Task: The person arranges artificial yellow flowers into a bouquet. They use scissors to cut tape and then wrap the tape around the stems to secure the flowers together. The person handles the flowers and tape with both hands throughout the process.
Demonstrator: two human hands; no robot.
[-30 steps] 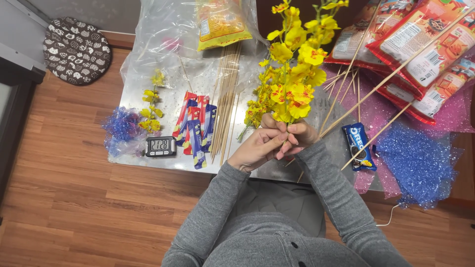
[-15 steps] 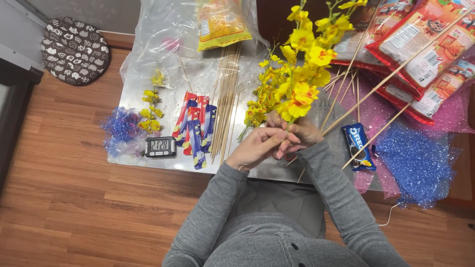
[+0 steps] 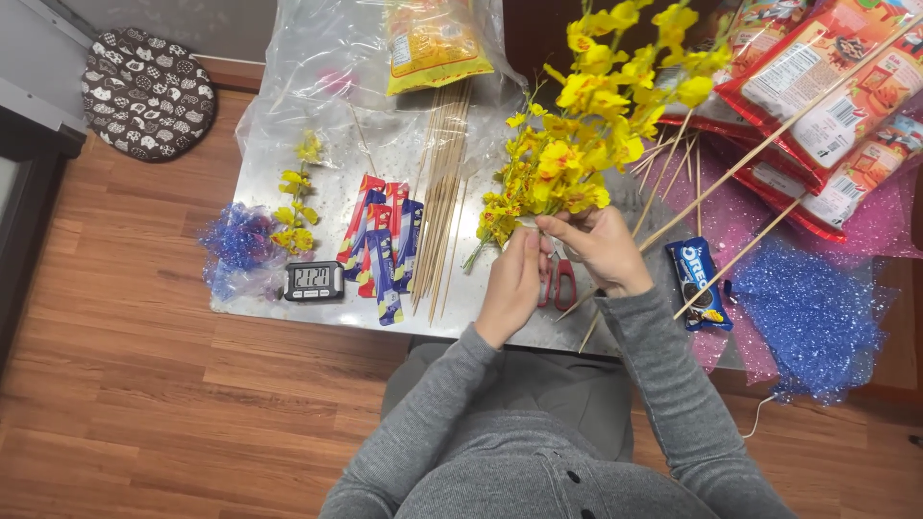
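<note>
1. A low metal table is being taken up by a clear plastic bag spread at its far end, with a yellow snack packet lying on it.
2. Red snack bags are being stacked at the far right, over pink mesh; blue mesh is lying nearer.
3. A yellow artificial flower spray is being held over the table's right part, its stem base pinched between both hands.
4. The left hand and right hand are being kept closed on that stem.
5. Bamboo skewers are lying beside striped candy sticks.
6. Red-handled scissors are being partly hidden under the hands.
7. A small digital timer is sitting near the front edge.
</note>
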